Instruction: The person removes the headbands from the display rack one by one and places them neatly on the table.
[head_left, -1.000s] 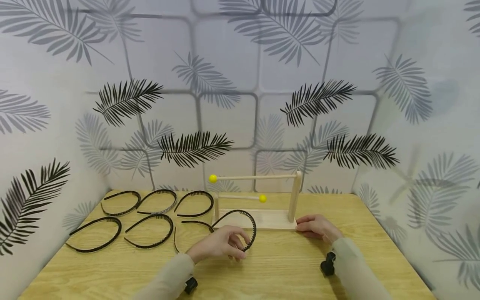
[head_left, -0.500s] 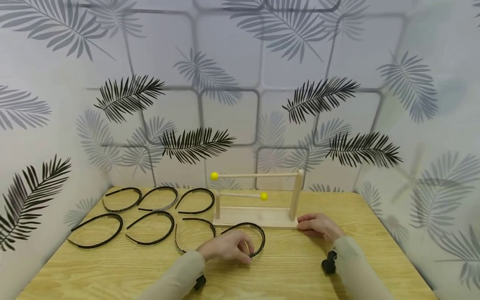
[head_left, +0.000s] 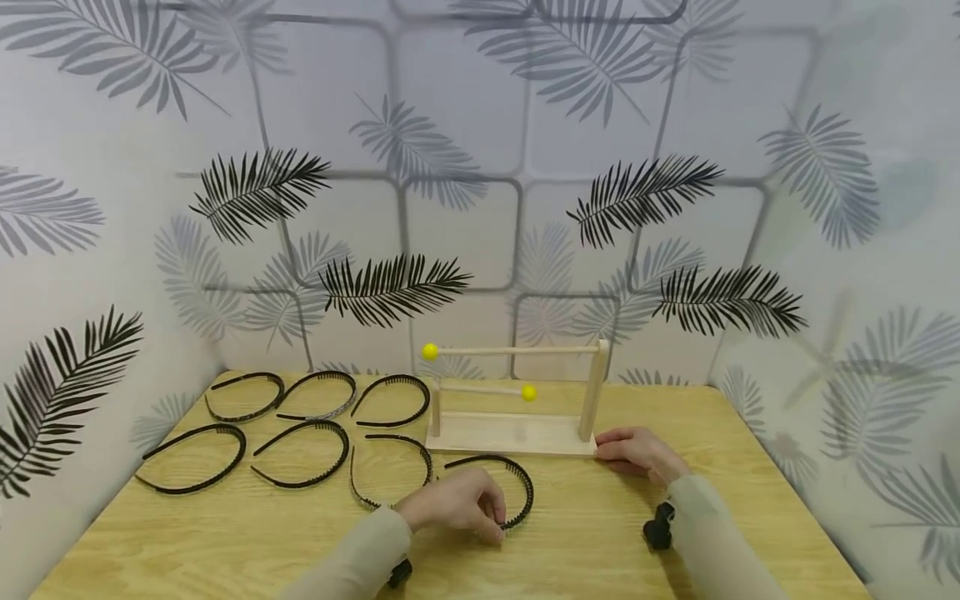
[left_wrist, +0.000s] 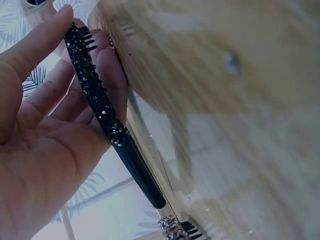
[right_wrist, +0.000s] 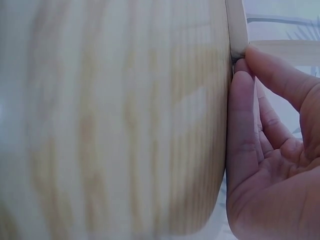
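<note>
In the head view my left hand [head_left: 459, 504] is at the front middle, pinching the near side of a black headband [head_left: 530, 492] close over the table. The left wrist view shows the glittery band [left_wrist: 92, 87] with comb teeth between thumb and fingers, its dark smooth end pointing away. My right hand [head_left: 640, 452] holds the front right corner of a wooden stand [head_left: 510, 433], thumb and fingertips at the base's end. Two horizontal rods on the stand's posts end in yellow balls, the upper ball [head_left: 430, 352] at left and the lower ball [head_left: 528, 392] near the middle.
Left of the stand lie several more headbands in two rows, including a back-row headband [head_left: 390, 379] and a front-row headband [head_left: 345, 442]. One headband [head_left: 429, 454] is partly behind my left hand. The wood-grained table [head_left: 585, 533] meets a leaf-patterned wall covering [head_left: 480, 233].
My left hand has brought the headband down and slightly right, from tilted up in front of the stand to close over the table. The right hand stays at the stand's corner.
</note>
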